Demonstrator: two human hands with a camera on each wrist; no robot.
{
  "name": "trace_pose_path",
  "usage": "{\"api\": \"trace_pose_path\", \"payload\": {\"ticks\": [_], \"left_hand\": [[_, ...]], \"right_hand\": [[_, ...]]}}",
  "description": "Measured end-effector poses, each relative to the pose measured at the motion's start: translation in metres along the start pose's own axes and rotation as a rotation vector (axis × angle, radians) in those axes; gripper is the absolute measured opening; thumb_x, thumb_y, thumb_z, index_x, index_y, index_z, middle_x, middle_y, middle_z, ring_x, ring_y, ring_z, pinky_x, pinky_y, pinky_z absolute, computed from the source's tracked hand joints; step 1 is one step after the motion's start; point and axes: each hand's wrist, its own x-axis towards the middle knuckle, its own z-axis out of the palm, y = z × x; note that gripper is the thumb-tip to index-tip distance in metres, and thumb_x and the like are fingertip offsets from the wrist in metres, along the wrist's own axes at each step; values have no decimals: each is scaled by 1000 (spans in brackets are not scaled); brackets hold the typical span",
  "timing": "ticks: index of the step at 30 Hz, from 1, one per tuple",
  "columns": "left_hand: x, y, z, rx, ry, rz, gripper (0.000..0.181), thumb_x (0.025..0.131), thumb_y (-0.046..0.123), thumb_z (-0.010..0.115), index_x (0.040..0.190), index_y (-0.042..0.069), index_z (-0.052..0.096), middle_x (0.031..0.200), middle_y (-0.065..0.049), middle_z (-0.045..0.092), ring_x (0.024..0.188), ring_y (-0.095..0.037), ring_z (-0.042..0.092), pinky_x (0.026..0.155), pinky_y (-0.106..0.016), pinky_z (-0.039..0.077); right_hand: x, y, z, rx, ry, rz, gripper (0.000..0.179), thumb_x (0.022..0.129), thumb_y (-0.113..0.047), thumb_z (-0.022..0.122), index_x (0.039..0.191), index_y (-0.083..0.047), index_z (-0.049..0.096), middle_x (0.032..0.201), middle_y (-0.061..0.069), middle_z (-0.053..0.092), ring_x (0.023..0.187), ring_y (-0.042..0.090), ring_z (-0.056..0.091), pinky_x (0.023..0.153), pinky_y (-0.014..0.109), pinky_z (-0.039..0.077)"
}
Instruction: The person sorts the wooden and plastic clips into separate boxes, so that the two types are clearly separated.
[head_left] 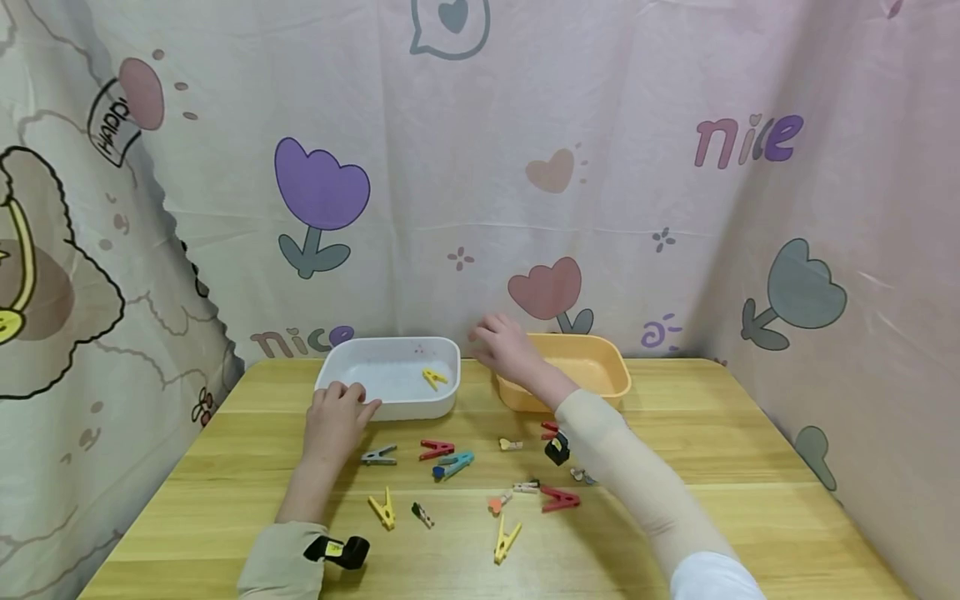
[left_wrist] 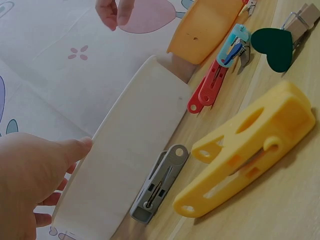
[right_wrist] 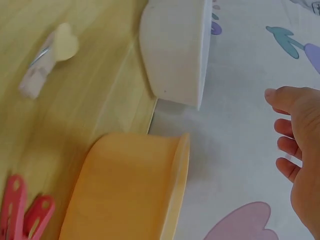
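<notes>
My left hand (head_left: 333,423) grips the near left rim of a white plastic basin (head_left: 420,409); in the left wrist view its thumb lies on the rim and the fingers go behind it. Inside that basin lies one yellow clothespin (head_left: 433,379). My right hand (head_left: 512,348) is raised above the gap between the white basin and an orange basin (head_left: 528,402). Its fingers are loosely bent, and the right wrist view shows nothing in them. Closest to the left hand on the table is a grey clothespin (left_wrist: 160,185), with another yellow clothespin (left_wrist: 250,150) nearer the wrist.
Spread over the wooden table (head_left: 202,517) are red clothespins (head_left: 561,499), a blue clothespin (head_left: 454,464) and several small wooden clips, one with a green heart (left_wrist: 274,49). The right forearm partly covers some clips. A printed curtain (head_left: 435,167) hangs behind the table.
</notes>
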Motion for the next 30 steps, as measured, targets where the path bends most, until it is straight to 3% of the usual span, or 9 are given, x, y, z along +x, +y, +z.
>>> {"api": "trace_pose_path", "payload": {"ticks": [7,13,22,30], "left_hand": [[1,2,-2,-1,-11,-7,28,90,32,68,93,5,62,93,-17,57,92,-41,53,75,-52,45],[0,3,-4,-6,-40,-30,29,92,33,67,95,5,62,96,-18,57,95,-41,53,77,-53,45],[2,3,-5,-7,-52,-31,30,92,34,66,97,4,62,97,-18,57,96,-41,52,78,-53,45],[2,5,-5,-7,-57,-34,30,92,34,66,97,4,62,98,-18,57,95,-41,53,79,-52,45]], "right_hand": [[-20,6,-10,-66,18,-90,13,85,-16,75,94,-9,68,99,7,61,94,23,52,82,38,46],[-41,12,-20,-105,2,-140,17,85,-17,75,99,-10,68,101,6,62,98,24,55,85,40,47],[-63,19,-32,-93,42,-139,20,81,-16,78,98,-10,69,98,6,63,96,26,58,88,41,48],[-86,21,-36,-84,88,-150,22,77,-16,81,95,-9,69,93,5,61,89,24,56,81,39,47]]}}
